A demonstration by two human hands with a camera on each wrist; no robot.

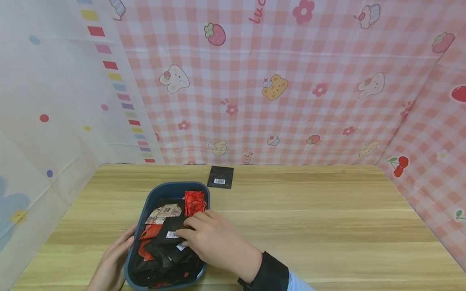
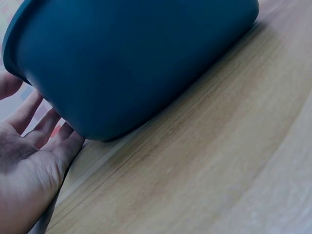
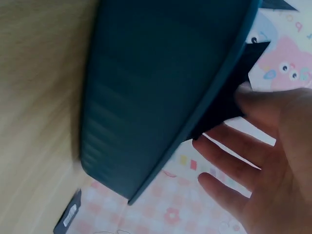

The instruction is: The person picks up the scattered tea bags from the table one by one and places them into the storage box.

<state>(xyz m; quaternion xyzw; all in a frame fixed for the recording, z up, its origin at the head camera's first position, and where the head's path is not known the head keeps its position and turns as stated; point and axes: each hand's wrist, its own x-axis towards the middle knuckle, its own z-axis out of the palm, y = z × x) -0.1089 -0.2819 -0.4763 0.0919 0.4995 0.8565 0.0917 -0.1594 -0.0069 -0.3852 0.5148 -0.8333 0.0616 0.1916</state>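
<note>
A dark blue plastic bin (image 1: 171, 188) stands on the table, filled with small flat packets. My left hand (image 1: 114, 256) rests along its left side; in the left wrist view its fairly straight fingers (image 2: 46, 127) touch the outer wall. Over the bin's right part, my right hand (image 1: 214, 240) pinches a black packet (image 3: 226, 105) between thumb and fingers, near the rim. Red packets (image 1: 150, 231), a beige packet with a house print (image 1: 165, 213) and a shiny red packet (image 1: 194, 202) lie around it in the bin.
A single black packet with a white barcode label (image 1: 220, 178) lies on the wood-grain table (image 1: 309, 226) behind the bin. Pink checked cloth (image 1: 247, 97) hangs at the back and right, white dotted cloth (image 1: 47, 89) at the left.
</note>
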